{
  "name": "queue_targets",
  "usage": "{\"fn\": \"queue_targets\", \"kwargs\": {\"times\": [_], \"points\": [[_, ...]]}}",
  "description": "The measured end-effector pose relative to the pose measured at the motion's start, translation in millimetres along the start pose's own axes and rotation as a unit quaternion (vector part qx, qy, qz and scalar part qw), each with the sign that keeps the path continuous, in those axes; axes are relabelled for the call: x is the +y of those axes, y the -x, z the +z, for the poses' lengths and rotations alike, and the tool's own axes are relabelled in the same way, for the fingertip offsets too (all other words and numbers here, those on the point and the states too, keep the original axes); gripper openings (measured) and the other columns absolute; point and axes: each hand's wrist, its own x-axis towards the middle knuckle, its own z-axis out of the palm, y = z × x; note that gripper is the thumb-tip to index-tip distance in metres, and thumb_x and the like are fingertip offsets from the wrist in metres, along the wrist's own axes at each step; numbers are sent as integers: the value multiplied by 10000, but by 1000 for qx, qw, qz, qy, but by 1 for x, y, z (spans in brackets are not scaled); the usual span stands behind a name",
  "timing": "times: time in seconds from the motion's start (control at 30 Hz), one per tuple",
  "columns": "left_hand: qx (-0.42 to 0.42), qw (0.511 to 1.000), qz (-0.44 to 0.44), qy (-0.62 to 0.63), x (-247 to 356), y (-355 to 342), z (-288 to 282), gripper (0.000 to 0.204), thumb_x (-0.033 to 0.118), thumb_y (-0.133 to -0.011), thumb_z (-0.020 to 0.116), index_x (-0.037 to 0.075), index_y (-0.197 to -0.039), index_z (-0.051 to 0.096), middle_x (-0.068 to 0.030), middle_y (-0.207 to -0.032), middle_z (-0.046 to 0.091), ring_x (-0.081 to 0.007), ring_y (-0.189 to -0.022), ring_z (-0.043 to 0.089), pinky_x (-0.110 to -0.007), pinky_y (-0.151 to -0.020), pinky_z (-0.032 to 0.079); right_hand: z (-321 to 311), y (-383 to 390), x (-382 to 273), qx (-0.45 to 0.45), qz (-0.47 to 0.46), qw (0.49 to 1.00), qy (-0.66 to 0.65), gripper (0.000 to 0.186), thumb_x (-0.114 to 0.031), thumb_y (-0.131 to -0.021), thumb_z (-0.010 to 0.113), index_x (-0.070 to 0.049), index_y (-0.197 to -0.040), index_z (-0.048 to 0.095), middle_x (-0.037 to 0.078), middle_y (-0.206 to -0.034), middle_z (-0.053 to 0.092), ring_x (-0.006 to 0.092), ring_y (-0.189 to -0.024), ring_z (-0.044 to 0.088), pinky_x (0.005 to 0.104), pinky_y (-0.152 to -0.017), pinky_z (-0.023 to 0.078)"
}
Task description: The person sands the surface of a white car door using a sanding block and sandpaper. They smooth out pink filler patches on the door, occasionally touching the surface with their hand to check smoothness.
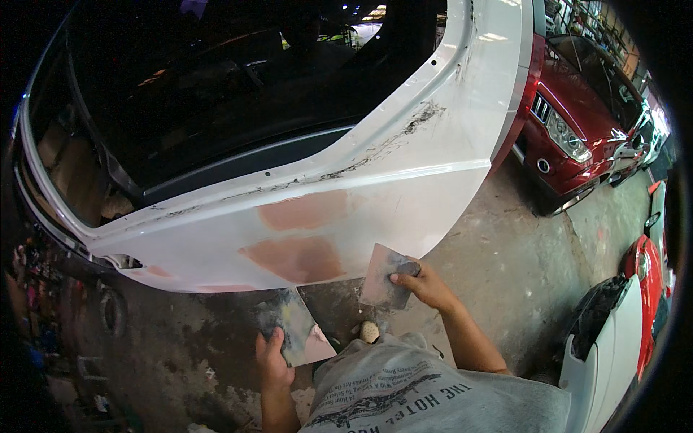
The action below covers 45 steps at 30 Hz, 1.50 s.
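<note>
My left hand [273, 361] grips a flat mixing board [292, 326] by its left edge, thumb on top. The board is smeared grey, with a lump of pink body filler [317, 345] at its near right corner. In my right hand [427, 286] is a flat filler spreader [384, 278], pinched with the thumb on its face and coated pink on its left part. The spreader is close to the lower edge of a white car body panel [404, 202]; whether they touch I cannot tell. Two larger pinkish-brown filler patches, an upper patch [303, 210] and a lower patch [296, 258], lie on that panel.
Above the panel is a dark window opening [238, 86] bordered by black residue. A red car [577, 123] stands at the far right. A loose white body panel [606, 361] and a red body part [650, 310] are at the lower right. Concrete floor [498, 245] lies below.
</note>
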Motion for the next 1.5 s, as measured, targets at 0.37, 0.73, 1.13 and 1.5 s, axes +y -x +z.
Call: {"fn": "queue_targets", "kwargs": {"times": [0.37,0.73,1.13,1.5], "points": [[-5,999,-26,-42,-4,-10,11,406,126,-989,603,-14,-1353,489,-127,-1262,615,-262,-1140,616,-408,-979,498,-26,-25,-31,154,-76,985,30,317,-255,-970,671,11,-1142,649,46,-937,681,138,-852,607,317,-760,496],[11,997,1,-76,3,1,0,452,128,-984,601,-30,-1381,453,-138,-1286,586,-260,-1158,588,-395,-1016,465,-80,-64,-90,97,-197,832,510,167,-192,-935,631,-79,-1046,683,157,-923,718,331,-802,689,419,-721,536],[45,997,-7,-60,3,4,-3,438,99,-982,582,-33,-1379,454,-151,-1290,579,-271,-1159,587,-412,-1016,466,5,-38,-22,47,-7,996,78,328,-217,-928,676,2,-1171,650,115,-919,723,199,-829,683,353,-756,530],[-17,999,0,-51,4,-1,-5,428,125,-1002,578,-6,-1387,444,-143,-1301,592,-275,-1173,605,-415,-1006,486,42,-79,-80,142,-103,962,-209,311,-149,-915,644,58,-1147,637,93,-1007,694,161,-893,637,296,-808,505]]}}
